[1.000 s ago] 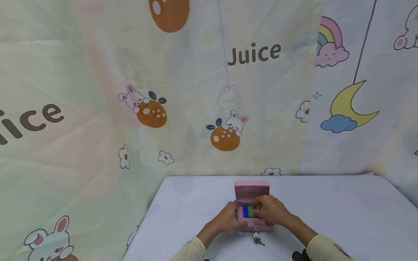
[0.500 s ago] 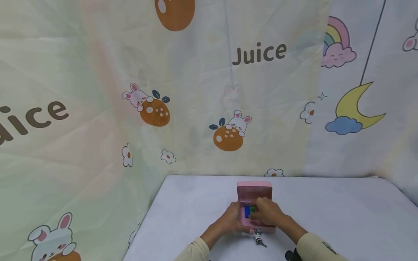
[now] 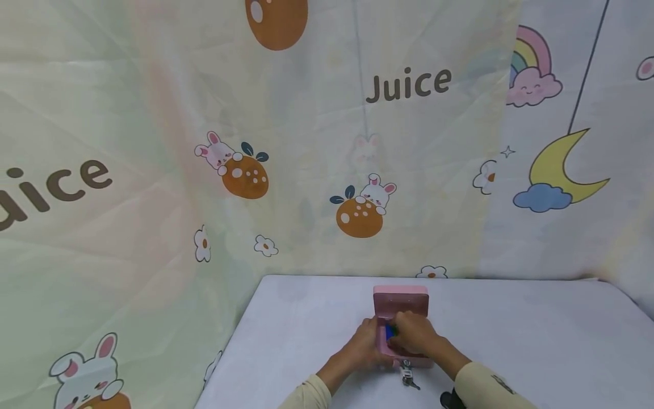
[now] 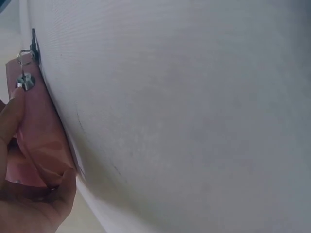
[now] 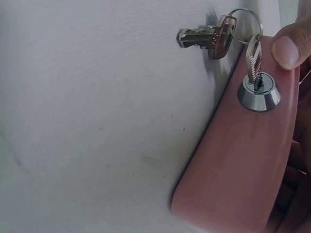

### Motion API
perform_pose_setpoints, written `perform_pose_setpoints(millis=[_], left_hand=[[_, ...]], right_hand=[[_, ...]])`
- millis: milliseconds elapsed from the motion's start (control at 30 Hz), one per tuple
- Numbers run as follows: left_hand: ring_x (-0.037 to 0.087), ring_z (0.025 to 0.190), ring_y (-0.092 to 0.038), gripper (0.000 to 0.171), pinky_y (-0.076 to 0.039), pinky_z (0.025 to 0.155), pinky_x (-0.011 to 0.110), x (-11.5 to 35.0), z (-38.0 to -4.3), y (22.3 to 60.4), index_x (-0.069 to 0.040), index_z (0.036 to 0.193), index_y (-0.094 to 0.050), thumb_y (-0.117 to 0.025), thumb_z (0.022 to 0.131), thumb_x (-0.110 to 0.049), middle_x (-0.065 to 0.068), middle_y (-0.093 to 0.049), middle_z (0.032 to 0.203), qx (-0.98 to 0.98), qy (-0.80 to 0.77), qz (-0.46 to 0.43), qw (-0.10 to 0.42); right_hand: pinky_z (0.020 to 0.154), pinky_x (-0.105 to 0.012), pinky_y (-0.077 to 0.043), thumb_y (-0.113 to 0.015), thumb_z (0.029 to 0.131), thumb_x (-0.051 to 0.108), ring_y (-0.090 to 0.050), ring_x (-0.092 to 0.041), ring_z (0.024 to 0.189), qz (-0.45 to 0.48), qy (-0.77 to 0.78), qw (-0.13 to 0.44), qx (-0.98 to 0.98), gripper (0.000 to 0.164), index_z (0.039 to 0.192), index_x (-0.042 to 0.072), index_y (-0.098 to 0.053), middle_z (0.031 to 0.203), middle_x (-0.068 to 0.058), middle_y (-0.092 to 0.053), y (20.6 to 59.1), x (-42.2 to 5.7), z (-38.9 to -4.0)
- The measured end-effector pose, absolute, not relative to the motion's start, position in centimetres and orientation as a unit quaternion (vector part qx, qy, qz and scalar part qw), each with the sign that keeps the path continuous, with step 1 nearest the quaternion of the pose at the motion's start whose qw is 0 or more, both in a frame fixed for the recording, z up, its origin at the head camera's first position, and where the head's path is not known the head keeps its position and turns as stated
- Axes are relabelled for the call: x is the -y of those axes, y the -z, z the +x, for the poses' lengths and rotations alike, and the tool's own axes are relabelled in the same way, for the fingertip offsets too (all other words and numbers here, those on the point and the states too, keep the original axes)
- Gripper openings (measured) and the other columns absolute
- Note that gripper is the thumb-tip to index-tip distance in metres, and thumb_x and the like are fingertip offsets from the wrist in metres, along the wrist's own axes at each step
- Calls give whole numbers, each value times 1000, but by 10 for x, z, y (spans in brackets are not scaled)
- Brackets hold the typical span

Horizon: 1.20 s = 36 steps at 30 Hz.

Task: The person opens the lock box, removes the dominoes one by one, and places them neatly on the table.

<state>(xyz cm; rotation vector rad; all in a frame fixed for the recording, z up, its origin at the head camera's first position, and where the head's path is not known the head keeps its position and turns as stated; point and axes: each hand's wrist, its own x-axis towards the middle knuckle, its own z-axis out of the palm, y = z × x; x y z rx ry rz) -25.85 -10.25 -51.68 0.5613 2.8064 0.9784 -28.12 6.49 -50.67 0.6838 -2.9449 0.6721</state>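
A pink metal box (image 3: pixel 401 296) stands on the table with its lid raised. My left hand (image 3: pixel 363 345) grips its left side; in the left wrist view that hand's thumb (image 4: pixel 17 109) lies along the front, right by the round lock (image 4: pixel 25 81). Inside the box, the curled fingers of my right hand (image 3: pixel 416 334) pinch a small blue-and-green block (image 3: pixel 390 332), mostly hidden under them. One key sits in the lock (image 5: pixel 260 94), and a second key (image 5: pixel 222 38) hangs from the same ring, beside the box front.
White cloth (image 3: pixel 286 329) covers the table. A dark object (image 3: pixel 452 399) shows beside the right sleeve (image 3: pixel 490 386). Behind the table hangs a printed curtain (image 3: pixel 306 142) with rabbits, oranges and a moon.
My right hand has moved a little left and deeper over the block, covering its green part more. The left thumb has slid along the front toward the lock. The head view has shifted slightly.
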Motion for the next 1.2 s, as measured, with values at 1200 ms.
perform_pose_setpoints(millis=[1200], left_hand=[[11, 121, -50, 104, -45, 108, 34, 103, -260, 519, -19, 154, -30, -90, 72, -43, 1, -51, 133, -932, -309, 170, 78]], right_hand=[[82, -44, -60, -91, 71, 17, -62, -14, 79, 258, -244, -27, 934, 38, 103, 9, -73, 90, -2, -72, 511, -55, -282]])
